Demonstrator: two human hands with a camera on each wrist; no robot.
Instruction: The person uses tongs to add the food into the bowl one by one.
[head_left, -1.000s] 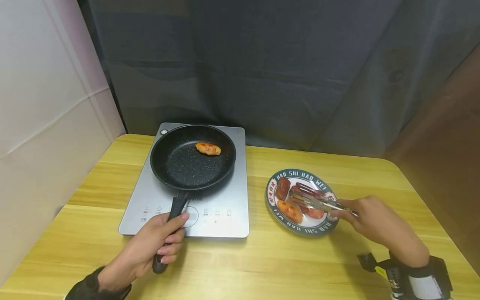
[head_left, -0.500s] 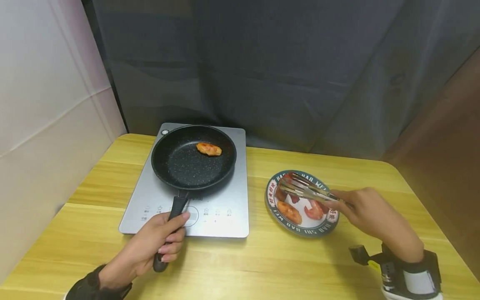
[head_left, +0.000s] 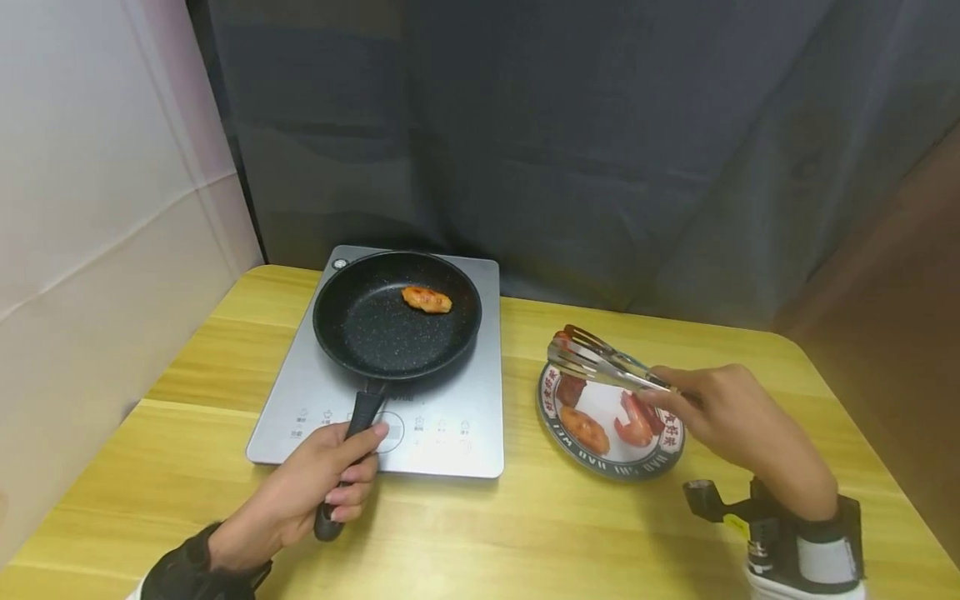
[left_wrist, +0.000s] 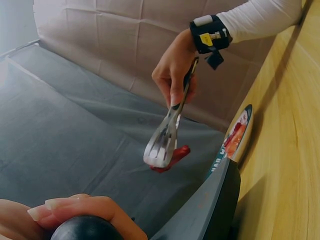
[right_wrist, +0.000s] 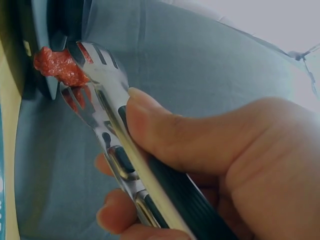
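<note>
My left hand (head_left: pixel 322 475) grips the black handle (head_left: pixel 365 412) of a frying pan (head_left: pixel 375 342) standing on an induction cooker. A browned orange chicken wing (head_left: pixel 426 300) lies in the pan. My right hand (head_left: pixel 720 408) holds slotted metal tongs (head_left: pixel 600 365) over the far side of a round plate (head_left: pixel 637 468). Between the tongs' ends is a red piece of meat (right_wrist: pixel 57 67), its surface rough and glossy; in the left wrist view this meat (left_wrist: pixel 175 159) hangs above the plate. Another wing (head_left: pixel 585 429), a dark brown piece (head_left: pixel 570 389) and a curled pink, shrimp-like piece (head_left: pixel 633 425) lie on the plate.
The silver induction cooker (head_left: pixel 450 454) sits at the left on a yellow wooden table (head_left: pixel 487 533). A dark curtain (head_left: pixel 562 167) hangs behind, with a pale wall (head_left: pixel 112 208) at left and a brown sheet (head_left: pixel 900 275) at right.
The tongs have risen from the plate's middle toward its far left edge, bringing up the red meat. My left hand keeps its grip on the pan handle; the view has shifted slightly.
</note>
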